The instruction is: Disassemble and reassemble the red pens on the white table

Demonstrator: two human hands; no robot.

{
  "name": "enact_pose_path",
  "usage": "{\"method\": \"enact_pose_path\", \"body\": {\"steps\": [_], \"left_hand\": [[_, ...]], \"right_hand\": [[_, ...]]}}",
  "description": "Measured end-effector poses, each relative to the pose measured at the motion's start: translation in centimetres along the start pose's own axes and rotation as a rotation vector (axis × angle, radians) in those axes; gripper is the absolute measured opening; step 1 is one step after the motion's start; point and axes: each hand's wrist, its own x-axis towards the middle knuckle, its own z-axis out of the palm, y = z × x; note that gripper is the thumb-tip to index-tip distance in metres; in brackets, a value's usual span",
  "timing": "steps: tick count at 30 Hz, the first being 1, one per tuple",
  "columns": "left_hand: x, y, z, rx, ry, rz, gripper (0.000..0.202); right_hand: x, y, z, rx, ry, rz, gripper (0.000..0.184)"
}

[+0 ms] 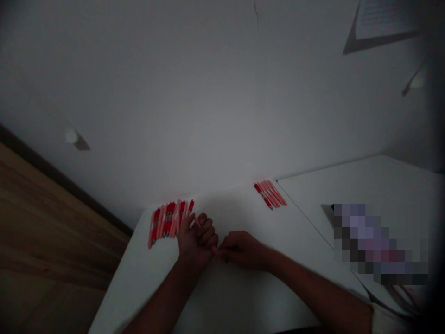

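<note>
My left hand and my right hand meet over the white table, both closed on one pink pen that runs between them. The left fingers curl round its upper part, and the right fingertips pinch its lower end. Just beyond the left hand lies a row of several red and pink pens side by side. A smaller group of several red and pink pens lies farther right near the table's far edge.
A white wall rises right behind the table. Wooden floor shows at the left. A second white tabletop adjoins on the right, carrying a blurred-out object. A paper sheet hangs on the wall at top right.
</note>
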Motion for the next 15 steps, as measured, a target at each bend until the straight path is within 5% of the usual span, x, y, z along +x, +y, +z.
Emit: {"method": "enact_pose_path", "body": {"steps": [15], "left_hand": [[0.08,-0.07,0.17,0.008,0.026,0.013,0.030]], "right_hand": [[0.02,-0.39,-0.14,0.002,0.003,0.003,0.032]]}}
